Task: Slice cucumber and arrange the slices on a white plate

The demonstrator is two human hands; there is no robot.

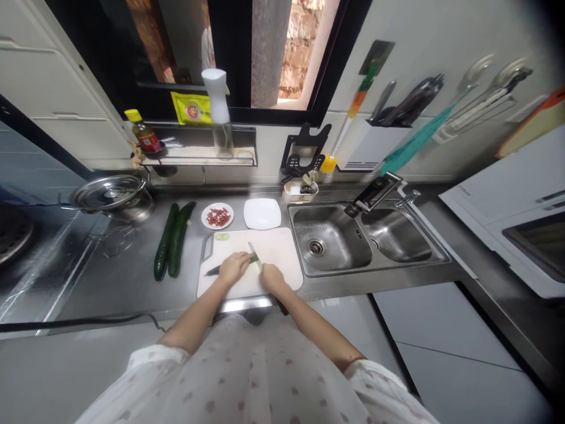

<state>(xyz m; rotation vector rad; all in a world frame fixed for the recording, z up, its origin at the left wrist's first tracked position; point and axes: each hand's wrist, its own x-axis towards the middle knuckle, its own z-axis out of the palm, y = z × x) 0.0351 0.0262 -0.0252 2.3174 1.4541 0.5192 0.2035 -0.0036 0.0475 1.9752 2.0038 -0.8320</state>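
Observation:
On the white cutting board (pixel 278 247) lies a dark green cucumber (pixel 215 270). My left hand (pixel 233 268) is closed over its middle and presses it down. My right hand (pixel 271 278) grips a knife (pixel 254 253) whose blade points away from me and meets the cucumber just right of my left fingers. Two pale cucumber slices (pixel 222 237) rest at the board's far left corner.
Two whole cucumbers (pixel 172 247) lie left of the board. A small plate of red chopped chilli (pixel 218 216) and a bare white square plate (pixel 262 213) sit behind it. A double sink (pixel 366 238) is right, a lidded steel pot (pixel 112 195) far left.

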